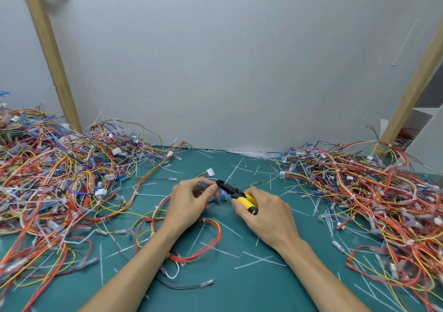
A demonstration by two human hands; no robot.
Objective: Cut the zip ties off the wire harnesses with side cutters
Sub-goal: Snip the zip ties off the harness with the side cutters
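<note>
table [215, 287]: teal-green. side cutters [239, 195]: yellow grips with black trim, black head. wire piles left [52, 182] and right [374, 196]: mostly red, orange, yellow, some purple and black, blue and white connectors. cut zip ties [260, 260]: white. wall [227, 60]: pale grey. posts [51, 55]: tan wood.

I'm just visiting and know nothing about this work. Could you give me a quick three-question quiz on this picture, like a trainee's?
1. Which of the hands grips the side cutters? A left, B right, C neither.
2. True or false: the left hand is empty.
3. Fill in: cut zip ties lie scattered on the ____ mat.
Key: 1 B, the right hand. 2 False, it pinches a wire harness. 3 Green.
</note>
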